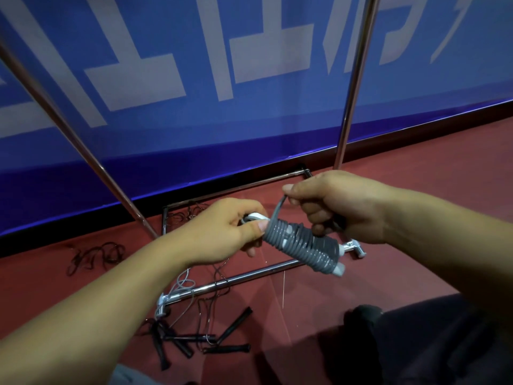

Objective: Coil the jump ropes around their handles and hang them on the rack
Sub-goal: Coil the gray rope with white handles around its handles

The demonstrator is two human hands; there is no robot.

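A grey jump rope (pixel 302 245) is coiled tightly round its white handles, held in mid-air over the rack's base. My left hand (pixel 222 232) grips the upper white handle end, thumb pressed on the first coils. My right hand (pixel 333 207) pinches the free rope end, pulled up from the coil. The lower white handle tip (pixel 339 270) sticks out of the bundle. The metal rack (pixel 352 87) stands ahead, its uprights rising out of view. Its hanging bar is not visible.
Several black jump-rope handles (pixel 233 326) with thin cords lie on the red floor below my arms. A thin grey cord (pixel 184 284) loops over the rack's front base bar (pixel 249 276). Tangled dark rope (pixel 97 255) lies left. A blue banner wall (pixel 249 79) stands behind.
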